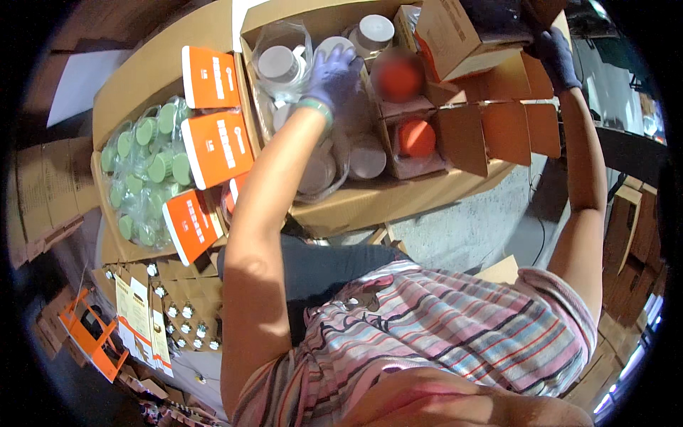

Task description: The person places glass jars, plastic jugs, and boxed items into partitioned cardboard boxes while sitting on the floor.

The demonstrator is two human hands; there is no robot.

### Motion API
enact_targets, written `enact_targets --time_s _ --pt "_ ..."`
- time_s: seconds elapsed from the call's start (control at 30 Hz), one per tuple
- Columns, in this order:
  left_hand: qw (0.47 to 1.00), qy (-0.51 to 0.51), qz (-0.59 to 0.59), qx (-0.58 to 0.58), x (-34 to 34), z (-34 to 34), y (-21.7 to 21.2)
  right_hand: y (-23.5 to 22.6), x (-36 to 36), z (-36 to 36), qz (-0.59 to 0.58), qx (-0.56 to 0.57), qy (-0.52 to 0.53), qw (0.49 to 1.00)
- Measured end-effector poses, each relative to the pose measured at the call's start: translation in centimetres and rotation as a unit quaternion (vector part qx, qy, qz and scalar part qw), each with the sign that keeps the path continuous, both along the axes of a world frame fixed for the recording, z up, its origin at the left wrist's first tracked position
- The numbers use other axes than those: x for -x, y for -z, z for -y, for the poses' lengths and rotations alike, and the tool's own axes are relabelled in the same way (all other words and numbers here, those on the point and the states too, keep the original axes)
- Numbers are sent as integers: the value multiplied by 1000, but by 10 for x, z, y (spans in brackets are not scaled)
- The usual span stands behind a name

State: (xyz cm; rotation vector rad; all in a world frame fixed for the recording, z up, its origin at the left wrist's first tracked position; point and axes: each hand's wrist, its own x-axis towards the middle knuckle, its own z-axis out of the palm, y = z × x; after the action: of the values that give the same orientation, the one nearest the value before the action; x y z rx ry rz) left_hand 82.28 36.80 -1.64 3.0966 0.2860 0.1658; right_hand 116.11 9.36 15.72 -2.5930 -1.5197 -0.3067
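My left hand point(334, 80), in a purple glove, reaches into a large open carton point(331, 217). Its fingers spread over a grey lid point(334, 47) on one of several containers in clear plastic. Another grey-lidded container point(279, 64) is beside it in a clear bag. At the upper right my right hand point(556, 58), also gloved, grips the shadowed far end of a tilted cardboard box point(447, 39); its fingertips are partly lost in shadow. Below that box, a red-lidded container point(416, 137) sits inside a small box with raised flaps point(461, 139).
On the left, another carton point(114, 92) holds green-lidded containers point(158, 167) in clear plastic. Orange and white printed boxes point(217, 148) stand along its right side. A partitioned carton point(196, 295) of small white-topped items lies lower left. Stacked cardboard point(633, 235) is at right.
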Motion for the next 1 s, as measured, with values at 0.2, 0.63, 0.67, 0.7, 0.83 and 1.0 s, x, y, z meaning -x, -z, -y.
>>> enact_targets --time_s 0.2,0.63,0.67,0.7,0.83,1.0 --pt "993 20 -112 -38 -53 -38 37 18 -19 41 -181 -99 117 971" --pt "934 -141 -324 45 -135 -33 49 10 -11 102 -334 -157 221 903" --pt "926 -136 -344 79 -133 -44 50 8 -1 92 -325 -162 218 906" --pt "915 -133 -362 113 -128 -56 52 5 11 82 -315 -168 212 910" --pt "882 -160 -324 304 -138 -90 92 2 14 93 -247 -140 202 937" --pt "905 -130 -316 254 -133 -109 113 3 4 92 -223 -124 114 960"
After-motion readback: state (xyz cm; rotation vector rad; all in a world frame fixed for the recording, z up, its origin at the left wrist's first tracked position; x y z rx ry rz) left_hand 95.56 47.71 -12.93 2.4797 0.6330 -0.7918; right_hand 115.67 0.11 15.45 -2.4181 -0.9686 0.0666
